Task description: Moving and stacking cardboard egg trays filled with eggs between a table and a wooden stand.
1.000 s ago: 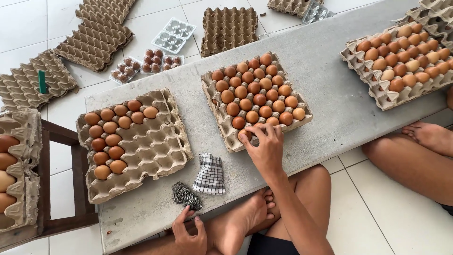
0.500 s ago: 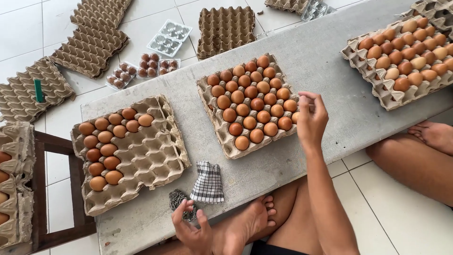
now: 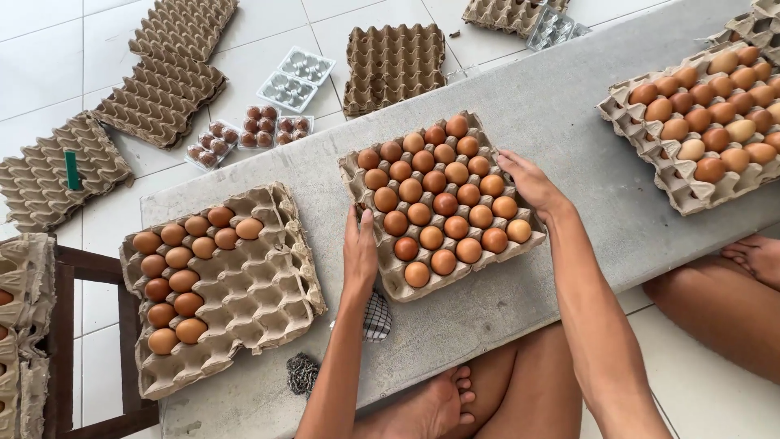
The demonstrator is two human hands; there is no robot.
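Observation:
A full cardboard egg tray (image 3: 382, 264) of brown eggs (image 3: 431, 203) lies in the middle of the grey concrete bench (image 3: 569, 106). My left hand (image 3: 360, 252) grips its left edge, fingers flat along the cardboard. On the opposite side my right hand (image 3: 528, 183) holds the right edge near the far corner. A partly filled tray (image 3: 260, 284) with two columns of eggs sits to the left. Under my left wrist lie a checked cloth (image 3: 376, 317) and a metal scouring pad (image 3: 302, 372).
Another full egg tray (image 3: 650, 154) sits at the bench's right end. Stacks of empty trays (image 3: 390, 61) and small plastic egg packs (image 3: 276, 126) lie on the white tiled floor. A wooden stool (image 3: 89, 268) with trays stands at left. Another person's legs (image 3: 723, 301) are at right.
My left hand rose from the scouring pad to the tray's left edge. My right hand shifted from the tray's front edge to its right side. The view moved closer.

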